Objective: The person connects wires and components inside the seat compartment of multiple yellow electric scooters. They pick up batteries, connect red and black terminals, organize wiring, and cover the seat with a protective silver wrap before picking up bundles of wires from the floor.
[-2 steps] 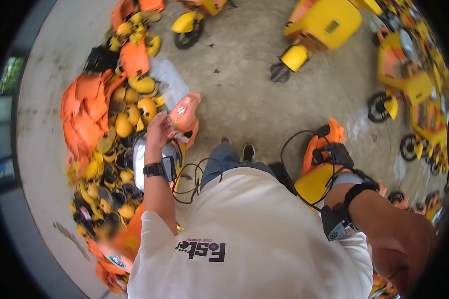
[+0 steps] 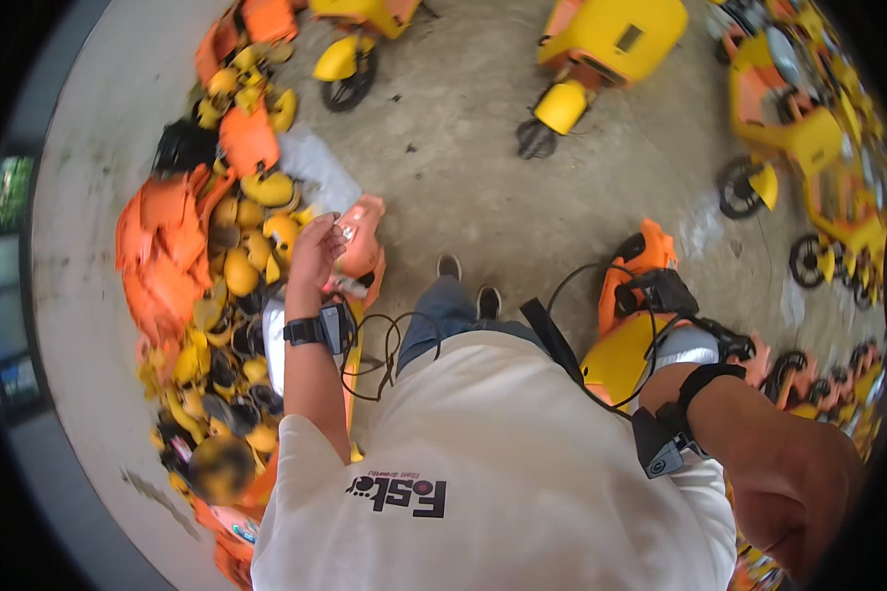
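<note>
My left hand (image 2: 318, 250) is held out at the left, its fingers loosely bent and slightly apart, with nothing visible in them. It appears over or beside a salmon-orange scooter front (image 2: 363, 234); I cannot tell whether they touch. A grey device (image 2: 336, 328) is strapped to my left wrist. My right arm is bent up at the right, with my right hand (image 2: 786, 483) large and close to the camera. Its fingers are mostly hidden. Another grey device (image 2: 667, 440) sits on my right wrist, a black cable (image 2: 554, 293) looping near it.
Heaped orange panels (image 2: 168, 251) and yellow rounded shells (image 2: 240, 272) lie along the wall at the left. A yellow-and-orange scooter (image 2: 611, 360) stands close on my right. Ahead is another yellow scooter (image 2: 626, 39), and more scooters (image 2: 774, 118) line the far right.
The view has turned slightly, so the far scooters and the heap's upper part sit further left and lower. My left shoe shows more. Both arms keep nearly the same pose.
</note>
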Action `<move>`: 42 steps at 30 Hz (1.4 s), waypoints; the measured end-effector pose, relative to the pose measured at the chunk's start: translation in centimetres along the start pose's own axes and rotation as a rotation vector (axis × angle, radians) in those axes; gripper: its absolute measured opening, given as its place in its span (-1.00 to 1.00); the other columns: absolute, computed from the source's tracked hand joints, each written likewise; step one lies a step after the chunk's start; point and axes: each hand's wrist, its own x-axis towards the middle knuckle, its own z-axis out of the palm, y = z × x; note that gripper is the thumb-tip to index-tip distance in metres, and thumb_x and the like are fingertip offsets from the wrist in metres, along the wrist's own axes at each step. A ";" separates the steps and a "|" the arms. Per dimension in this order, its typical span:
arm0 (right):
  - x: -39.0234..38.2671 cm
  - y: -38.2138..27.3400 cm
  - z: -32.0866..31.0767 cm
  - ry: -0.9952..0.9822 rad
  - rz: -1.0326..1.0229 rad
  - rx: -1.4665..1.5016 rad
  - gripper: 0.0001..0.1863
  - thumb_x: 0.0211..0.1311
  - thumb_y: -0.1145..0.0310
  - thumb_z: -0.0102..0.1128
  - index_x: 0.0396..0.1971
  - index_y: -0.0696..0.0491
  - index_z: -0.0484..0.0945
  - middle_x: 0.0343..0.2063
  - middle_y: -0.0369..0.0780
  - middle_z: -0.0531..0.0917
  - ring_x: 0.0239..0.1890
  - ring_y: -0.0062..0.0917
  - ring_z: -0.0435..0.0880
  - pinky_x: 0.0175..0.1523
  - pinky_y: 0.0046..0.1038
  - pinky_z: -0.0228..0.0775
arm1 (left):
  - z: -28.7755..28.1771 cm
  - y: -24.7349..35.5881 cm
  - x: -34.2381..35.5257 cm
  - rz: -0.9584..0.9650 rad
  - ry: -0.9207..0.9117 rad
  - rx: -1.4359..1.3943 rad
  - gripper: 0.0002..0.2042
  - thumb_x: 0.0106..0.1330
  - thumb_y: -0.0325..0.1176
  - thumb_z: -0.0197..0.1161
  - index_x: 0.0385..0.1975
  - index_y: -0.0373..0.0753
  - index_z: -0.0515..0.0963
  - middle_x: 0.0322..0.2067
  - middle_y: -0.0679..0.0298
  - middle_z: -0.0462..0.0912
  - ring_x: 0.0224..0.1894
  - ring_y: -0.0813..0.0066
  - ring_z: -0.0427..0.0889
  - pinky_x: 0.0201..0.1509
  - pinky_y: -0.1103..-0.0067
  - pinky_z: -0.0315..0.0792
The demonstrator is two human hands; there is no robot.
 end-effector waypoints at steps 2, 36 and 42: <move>0.0 -0.1 -0.3 0.025 -0.015 -0.094 -0.92 -0.16 0.59 0.07 -0.58 0.13 0.52 -0.56 -0.28 0.57 -0.52 -0.66 0.54 -0.36 -0.59 0.43 | 2.5 1.1 3.4 -0.022 -0.081 0.036 -0.83 0.20 -0.32 0.07 -0.28 -0.24 0.44 -0.57 0.37 0.48 -0.54 0.59 0.47 -0.45 0.69 0.39; -26.3 -3.2 -48.4 1.602 1.757 -1.052 -0.74 0.05 0.27 0.06 -0.43 0.20 0.49 -0.70 -0.20 0.50 -0.73 -0.52 0.46 -0.63 -0.48 0.34 | 62.6 -14.5 41.4 -0.313 -1.072 1.260 -0.84 0.13 -0.35 0.06 -0.52 -0.33 0.43 -0.64 0.28 0.48 -0.68 0.60 0.42 -0.62 0.70 0.31; -29.6 -6.1 -57.1 1.430 1.990 -1.061 -0.69 0.08 0.25 0.02 -0.38 0.23 0.50 -0.61 -0.17 0.57 -0.63 -0.50 0.52 -0.50 -0.46 0.37 | 63.3 -23.3 44.1 -0.476 -0.888 1.462 -0.85 0.05 -0.42 0.05 -0.71 -0.30 0.43 -0.73 0.26 0.46 -0.72 0.51 0.43 -0.68 0.62 0.29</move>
